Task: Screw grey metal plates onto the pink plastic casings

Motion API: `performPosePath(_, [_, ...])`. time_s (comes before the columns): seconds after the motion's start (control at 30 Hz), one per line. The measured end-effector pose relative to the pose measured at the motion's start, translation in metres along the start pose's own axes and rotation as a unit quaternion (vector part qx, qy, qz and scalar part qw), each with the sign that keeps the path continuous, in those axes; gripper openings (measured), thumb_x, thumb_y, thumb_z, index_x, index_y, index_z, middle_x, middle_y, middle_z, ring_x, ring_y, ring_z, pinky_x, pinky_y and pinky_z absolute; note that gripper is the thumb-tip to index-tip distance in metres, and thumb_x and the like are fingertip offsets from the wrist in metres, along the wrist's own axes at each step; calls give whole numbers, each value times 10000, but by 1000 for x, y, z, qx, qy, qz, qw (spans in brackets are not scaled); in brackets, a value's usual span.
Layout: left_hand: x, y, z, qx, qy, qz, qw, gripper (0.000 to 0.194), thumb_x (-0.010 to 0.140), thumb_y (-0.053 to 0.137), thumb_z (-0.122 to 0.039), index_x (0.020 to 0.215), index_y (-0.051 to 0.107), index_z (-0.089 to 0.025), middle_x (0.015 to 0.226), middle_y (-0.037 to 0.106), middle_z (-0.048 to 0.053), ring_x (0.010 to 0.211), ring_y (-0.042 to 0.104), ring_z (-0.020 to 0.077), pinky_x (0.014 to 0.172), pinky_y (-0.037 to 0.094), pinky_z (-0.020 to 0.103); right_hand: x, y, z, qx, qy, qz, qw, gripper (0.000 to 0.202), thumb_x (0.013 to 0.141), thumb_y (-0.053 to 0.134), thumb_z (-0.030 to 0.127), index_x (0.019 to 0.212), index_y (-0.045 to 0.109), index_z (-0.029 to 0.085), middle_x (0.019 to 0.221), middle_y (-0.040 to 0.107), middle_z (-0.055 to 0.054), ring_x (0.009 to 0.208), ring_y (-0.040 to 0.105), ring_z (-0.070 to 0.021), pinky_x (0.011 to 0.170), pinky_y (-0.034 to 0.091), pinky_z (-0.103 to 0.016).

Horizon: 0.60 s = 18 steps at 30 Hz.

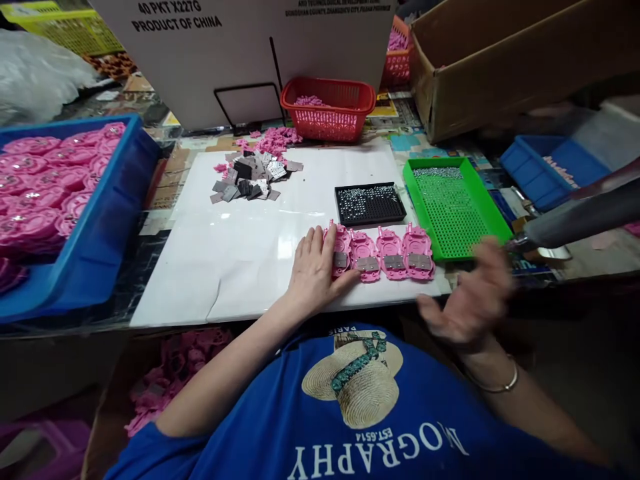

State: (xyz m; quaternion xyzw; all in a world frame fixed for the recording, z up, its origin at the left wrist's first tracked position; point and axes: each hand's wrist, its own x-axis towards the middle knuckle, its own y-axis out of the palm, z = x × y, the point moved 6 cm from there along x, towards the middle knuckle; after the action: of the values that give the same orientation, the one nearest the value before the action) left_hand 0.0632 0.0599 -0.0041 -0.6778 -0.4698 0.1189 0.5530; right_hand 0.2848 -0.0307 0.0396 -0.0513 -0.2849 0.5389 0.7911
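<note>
Several pink plastic casings (pixel 393 266) with grey metal plates lie in a row near the front edge of the white board (pixel 250 253). My left hand (pixel 314 270) rests flat at the row's left end, fingers stretched, touching the leftmost casing. Blurred by motion, my right hand (pixel 473 300) is raised right of the row, thumb and fingers apart. Its fingertips are close to the tip of a power screwdriver (pixel 575 217); contact cannot be made out. Behind the casings sits a black tray (pixel 370 219) of small screws. A green perforated tray (pixel 440 253) with more screws stands to the right.
Grey plates (pixel 245 190) and small pink parts (pixel 275 139) are heaped at the back of the board, before a red basket (pixel 327 130). A blue crate (pixel 113 227) of pink pieces is at left. A cardboard box (pixel 480 100) and blue bin (pixel 540 177) stand right.
</note>
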Motion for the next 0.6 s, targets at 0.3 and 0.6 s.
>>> performPosePath(0.3, [-8,-10,-3,-69,37,-2,997,802,906,606,-484,1525,235,-134,1429,481,215,1336,467,337,1092,427,512,-29,64,2,-354,-177,118,911,514,945,537,438,1379,500,166,1413,521,-160,1351,427,-364,1104,350,-616])
performPosePath(0.6, [-1,-17,4,-67,-5,36,997,957,861,558,-676,1538,187,-111,1398,499,229,1247,515,361,1028,432,520,-19,61,19,-326,-195,85,921,601,967,464,530,1396,485,109,1468,442,-209,1414,357,-349,1140,349,-548])
